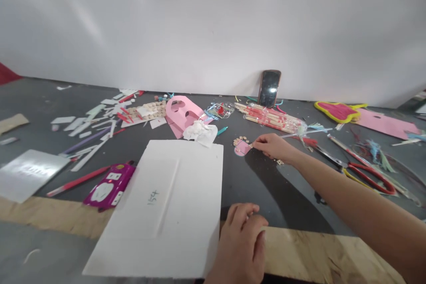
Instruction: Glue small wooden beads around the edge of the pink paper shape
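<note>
My right hand reaches over the dark table with thumb and forefinger pinched together. Its fingertips are at the right edge of a small pink piece with a pale rim; what they hold is too small to make out. Tiny tan pieces lie along the pink piece's upper edge, and a few more tan bits are under my hand. At the near edge, my left hand rests beside the right side of a white foam board marked with handwriting. Its fingers are loosely bent and apart, with nothing seen in them.
A phone leans on the white back wall. Bagged sticks lie before it. Red-handled scissors are on the right. Crumpled tissue, a pink cutout, a purple box, a red pen and white strips lie leftward.
</note>
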Demonstrator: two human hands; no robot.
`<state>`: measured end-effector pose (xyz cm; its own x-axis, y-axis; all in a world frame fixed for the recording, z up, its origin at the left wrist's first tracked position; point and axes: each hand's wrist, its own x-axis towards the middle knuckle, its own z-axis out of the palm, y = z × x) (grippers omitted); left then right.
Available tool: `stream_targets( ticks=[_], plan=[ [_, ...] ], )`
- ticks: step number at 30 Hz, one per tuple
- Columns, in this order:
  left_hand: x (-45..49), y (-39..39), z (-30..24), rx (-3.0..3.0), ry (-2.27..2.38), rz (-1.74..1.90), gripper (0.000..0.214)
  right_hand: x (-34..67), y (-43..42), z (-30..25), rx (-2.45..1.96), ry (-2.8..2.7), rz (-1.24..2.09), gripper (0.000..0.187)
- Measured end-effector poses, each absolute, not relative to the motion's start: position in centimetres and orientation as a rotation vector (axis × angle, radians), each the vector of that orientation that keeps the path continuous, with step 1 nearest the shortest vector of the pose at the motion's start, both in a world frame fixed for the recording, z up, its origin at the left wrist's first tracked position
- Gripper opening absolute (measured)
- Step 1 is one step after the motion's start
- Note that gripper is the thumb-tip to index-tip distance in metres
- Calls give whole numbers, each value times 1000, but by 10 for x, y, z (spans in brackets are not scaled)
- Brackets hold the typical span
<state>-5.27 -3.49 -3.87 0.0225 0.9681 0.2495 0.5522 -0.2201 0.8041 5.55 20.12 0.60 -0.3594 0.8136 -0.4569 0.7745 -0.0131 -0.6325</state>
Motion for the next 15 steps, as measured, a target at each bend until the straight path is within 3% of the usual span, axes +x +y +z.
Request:
stream_targets(
  ticks=[6,15],
  plan=[
    [-53,-34,-42,1827,1511,1080,26,52,208,4,-1787,-2348,1213,32],
    [-52,-32,-44,1870,1526,1030,22,58,227,9,-1740,-2554,676,29]
  ],
)
